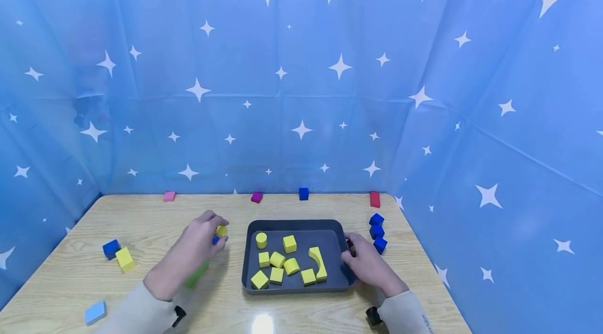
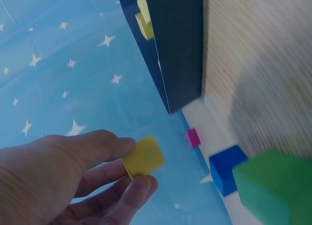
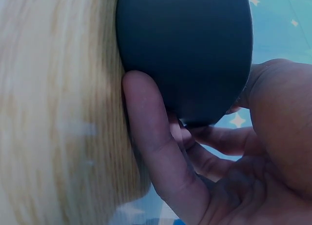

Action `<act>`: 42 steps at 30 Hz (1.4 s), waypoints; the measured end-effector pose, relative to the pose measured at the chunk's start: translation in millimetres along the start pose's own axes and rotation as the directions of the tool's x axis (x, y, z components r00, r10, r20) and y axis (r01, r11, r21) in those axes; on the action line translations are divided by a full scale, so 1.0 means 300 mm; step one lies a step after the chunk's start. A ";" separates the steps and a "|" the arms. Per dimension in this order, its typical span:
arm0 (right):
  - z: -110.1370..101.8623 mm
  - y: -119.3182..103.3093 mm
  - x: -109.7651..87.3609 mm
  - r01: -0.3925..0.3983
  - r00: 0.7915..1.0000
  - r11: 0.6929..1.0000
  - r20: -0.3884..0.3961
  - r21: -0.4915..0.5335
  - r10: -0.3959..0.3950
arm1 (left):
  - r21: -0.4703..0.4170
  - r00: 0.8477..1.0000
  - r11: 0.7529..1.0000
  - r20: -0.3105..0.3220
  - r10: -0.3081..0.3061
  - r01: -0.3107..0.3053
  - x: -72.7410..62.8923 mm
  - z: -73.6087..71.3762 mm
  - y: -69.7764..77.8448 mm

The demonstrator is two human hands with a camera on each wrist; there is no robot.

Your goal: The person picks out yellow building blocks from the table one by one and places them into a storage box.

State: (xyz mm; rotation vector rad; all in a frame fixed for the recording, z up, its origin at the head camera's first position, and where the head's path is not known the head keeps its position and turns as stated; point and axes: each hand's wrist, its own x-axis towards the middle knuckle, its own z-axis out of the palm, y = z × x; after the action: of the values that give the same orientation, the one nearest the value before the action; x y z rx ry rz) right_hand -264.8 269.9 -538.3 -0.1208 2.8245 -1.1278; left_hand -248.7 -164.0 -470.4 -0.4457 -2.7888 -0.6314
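My left hand (image 1: 202,237) pinches a small yellow cylinder block (image 2: 144,156) between thumb and fingertips, above the table to the left of the tray. Below that hand lie a green block (image 1: 197,274) and a blue block (image 2: 227,169), both partly hidden in the head view. A dark grey rectangular tray (image 1: 334,240) rests on the table, with several yellow blocks (image 1: 277,259) inside it, among them an arch-shaped one (image 1: 318,263). With my right hand (image 1: 369,263) I grip the tray's right side, thumb at the rim and fingers along the outer wall (image 3: 185,54).
Three blue blocks (image 1: 377,231) line the table's right side. Along the back edge sit pink (image 1: 169,196), magenta (image 1: 256,197), blue (image 1: 303,194) and red (image 1: 375,199) blocks. At left are blue (image 1: 111,249), yellow (image 1: 125,259) and light blue (image 1: 96,313) blocks. A starry blue curtain (image 1: 301,88) surrounds the table.
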 end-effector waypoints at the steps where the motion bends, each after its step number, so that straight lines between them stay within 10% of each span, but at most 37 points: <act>1: -0.001 -0.001 0.000 0.001 1.000 1.000 -0.001 0.000 -0.001 | -0.005 1.000 1.000 0.003 0.003 -0.003 0.001 0.004 0.007; 42: -0.003 -0.007 0.001 -0.013 1.000 1.000 0.010 0.010 0.013 | 0.003 0.970 0.977 0.115 0.213 -0.214 -0.004 0.151 0.154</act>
State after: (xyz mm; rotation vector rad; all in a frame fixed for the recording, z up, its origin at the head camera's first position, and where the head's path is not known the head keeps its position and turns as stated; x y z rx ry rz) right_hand -265.1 269.1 -536.2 -0.1074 2.8065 -1.1357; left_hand -239.3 -104.1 -493.1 -0.7898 -2.7952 -0.5513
